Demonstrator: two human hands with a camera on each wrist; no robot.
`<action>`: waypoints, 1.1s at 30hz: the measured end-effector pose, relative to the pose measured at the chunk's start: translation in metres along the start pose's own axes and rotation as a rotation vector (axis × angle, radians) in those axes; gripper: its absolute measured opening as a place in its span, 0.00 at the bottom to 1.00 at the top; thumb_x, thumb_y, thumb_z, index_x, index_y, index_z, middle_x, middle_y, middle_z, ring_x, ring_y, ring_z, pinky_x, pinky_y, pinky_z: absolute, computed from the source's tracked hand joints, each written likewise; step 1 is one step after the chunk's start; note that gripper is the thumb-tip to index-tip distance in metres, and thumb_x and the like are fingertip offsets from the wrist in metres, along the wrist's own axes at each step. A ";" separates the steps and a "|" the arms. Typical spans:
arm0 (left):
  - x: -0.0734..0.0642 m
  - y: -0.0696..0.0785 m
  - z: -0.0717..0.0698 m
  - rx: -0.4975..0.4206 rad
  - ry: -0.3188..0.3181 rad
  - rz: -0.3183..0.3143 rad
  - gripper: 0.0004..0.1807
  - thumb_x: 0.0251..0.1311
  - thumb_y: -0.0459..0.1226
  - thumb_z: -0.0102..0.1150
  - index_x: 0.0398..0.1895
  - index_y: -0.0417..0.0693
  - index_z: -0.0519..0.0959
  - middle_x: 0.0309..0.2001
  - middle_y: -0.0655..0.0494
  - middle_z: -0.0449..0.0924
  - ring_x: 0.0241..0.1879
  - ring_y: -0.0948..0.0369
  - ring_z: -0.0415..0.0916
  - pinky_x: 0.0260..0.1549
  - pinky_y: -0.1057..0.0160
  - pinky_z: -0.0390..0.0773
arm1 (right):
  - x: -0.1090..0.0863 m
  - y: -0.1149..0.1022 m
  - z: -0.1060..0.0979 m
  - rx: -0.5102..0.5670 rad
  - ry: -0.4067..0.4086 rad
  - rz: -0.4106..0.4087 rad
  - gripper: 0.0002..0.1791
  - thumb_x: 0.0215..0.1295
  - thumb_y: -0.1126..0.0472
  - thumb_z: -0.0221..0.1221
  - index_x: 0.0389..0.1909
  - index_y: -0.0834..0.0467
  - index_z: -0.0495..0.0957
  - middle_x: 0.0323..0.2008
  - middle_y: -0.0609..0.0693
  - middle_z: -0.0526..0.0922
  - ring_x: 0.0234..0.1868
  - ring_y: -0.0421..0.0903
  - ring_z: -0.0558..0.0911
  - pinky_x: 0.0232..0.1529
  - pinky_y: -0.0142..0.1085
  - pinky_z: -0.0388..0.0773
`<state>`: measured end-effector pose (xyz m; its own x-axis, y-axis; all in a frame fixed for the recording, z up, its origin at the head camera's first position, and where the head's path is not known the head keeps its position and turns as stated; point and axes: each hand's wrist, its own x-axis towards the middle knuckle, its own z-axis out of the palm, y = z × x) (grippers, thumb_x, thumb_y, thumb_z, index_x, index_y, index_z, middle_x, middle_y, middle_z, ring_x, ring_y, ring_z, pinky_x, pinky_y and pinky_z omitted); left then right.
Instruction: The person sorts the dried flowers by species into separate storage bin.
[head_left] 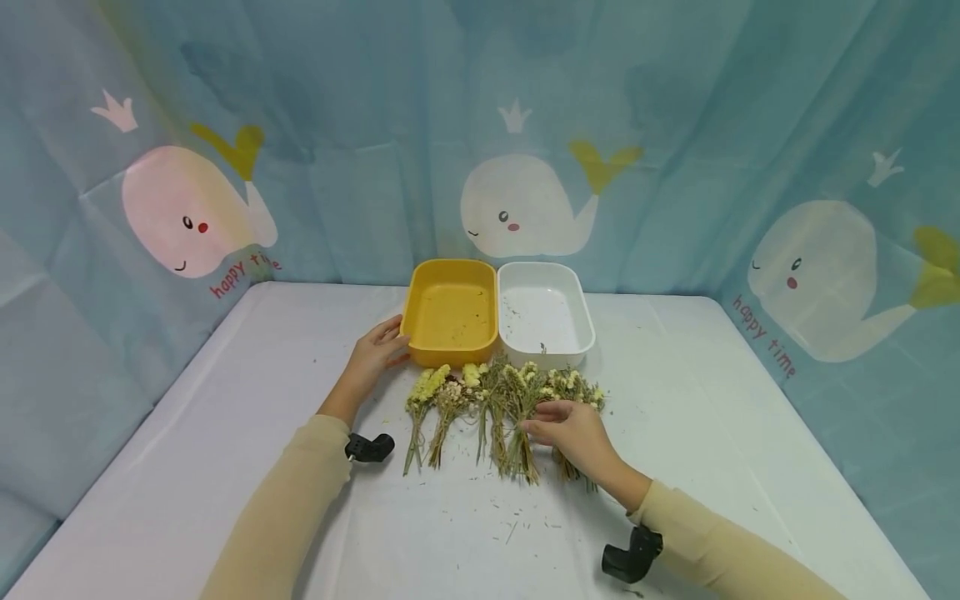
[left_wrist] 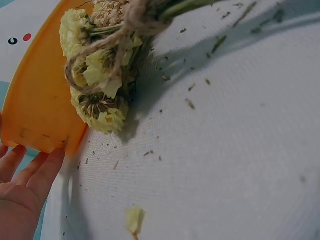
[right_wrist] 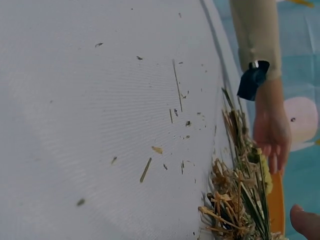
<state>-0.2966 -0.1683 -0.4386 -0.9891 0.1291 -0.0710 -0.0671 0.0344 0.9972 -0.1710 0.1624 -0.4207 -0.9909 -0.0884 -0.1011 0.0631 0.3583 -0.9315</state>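
Observation:
My left hand (head_left: pixel 372 357) touches the near left side of a yellow plastic bin (head_left: pixel 450 312), its fingers fairly straight. In the left wrist view those fingertips (left_wrist: pixel 59 154) meet the bin's wall. My right hand (head_left: pixel 573 432) is over the dried flower bunches, closest to a green-stemmed bunch (head_left: pixel 521 400) in the middle of the row. Its thumb (right_wrist: pixel 304 222) stands apart from the stems in the right wrist view, where the other fingers are out of frame. At the row's left end lies a yellow-headed bunch (head_left: pixel 422 392); one bunch is tied with twine (left_wrist: pixel 95 49).
A white bin (head_left: pixel 543 317) stands against the yellow one's right side, with plant bits in both. Stem scraps (head_left: pixel 512 532) and fallen petals (left_wrist: pixel 134 219) are scattered over the white tabletop (head_left: pixel 420 542). A blue whale-print curtain (head_left: pixel 360 167) surrounds the table.

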 end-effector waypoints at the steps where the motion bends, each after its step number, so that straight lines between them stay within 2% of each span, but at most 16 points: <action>1: 0.000 0.000 0.001 -0.003 0.001 -0.003 0.38 0.71 0.43 0.57 0.80 0.50 0.53 0.79 0.47 0.52 0.75 0.50 0.59 0.69 0.46 0.71 | 0.001 0.000 0.000 0.021 -0.005 0.016 0.27 0.58 0.56 0.71 0.54 0.68 0.80 0.44 0.62 0.88 0.38 0.53 0.90 0.40 0.41 0.89; 7: 0.002 -0.004 0.001 0.011 0.014 -0.004 0.39 0.70 0.46 0.58 0.80 0.52 0.53 0.79 0.50 0.53 0.75 0.52 0.59 0.68 0.48 0.73 | 0.007 -0.001 0.004 0.092 0.001 0.096 0.25 0.60 0.58 0.70 0.52 0.70 0.80 0.43 0.62 0.88 0.38 0.53 0.90 0.42 0.42 0.89; 15: 0.003 -0.005 0.000 0.010 0.010 0.002 0.39 0.71 0.46 0.57 0.80 0.52 0.52 0.79 0.49 0.52 0.75 0.51 0.59 0.69 0.47 0.72 | 0.014 -0.007 0.009 0.128 0.005 0.187 0.19 0.59 0.57 0.71 0.43 0.67 0.85 0.34 0.59 0.89 0.31 0.47 0.88 0.39 0.42 0.89; 19: 0.000 0.000 0.001 -0.014 0.003 -0.012 0.38 0.72 0.43 0.55 0.80 0.51 0.51 0.79 0.48 0.51 0.76 0.50 0.58 0.70 0.46 0.70 | 0.017 -0.006 0.011 0.140 0.013 0.219 0.16 0.59 0.57 0.71 0.40 0.66 0.86 0.30 0.56 0.88 0.26 0.43 0.86 0.36 0.40 0.89; 27: -0.013 0.015 0.004 -0.040 -0.006 -0.048 0.37 0.73 0.38 0.53 0.80 0.48 0.49 0.80 0.45 0.49 0.76 0.49 0.55 0.71 0.45 0.68 | 0.023 0.000 0.015 0.194 0.014 0.256 0.14 0.60 0.62 0.69 0.40 0.69 0.85 0.26 0.54 0.85 0.23 0.41 0.84 0.32 0.37 0.89; 33: -0.012 0.016 0.005 -0.042 -0.008 -0.040 0.37 0.73 0.37 0.53 0.80 0.47 0.50 0.79 0.45 0.49 0.76 0.48 0.56 0.71 0.44 0.67 | 0.023 -0.003 0.014 0.218 0.027 0.279 0.13 0.60 0.65 0.68 0.41 0.70 0.84 0.26 0.55 0.86 0.22 0.41 0.85 0.31 0.35 0.89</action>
<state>-0.2852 -0.1640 -0.4220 -0.9844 0.1366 -0.1112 -0.1126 -0.0023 0.9936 -0.1920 0.1459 -0.4250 -0.9345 0.0101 -0.3559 0.3529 0.1580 -0.9222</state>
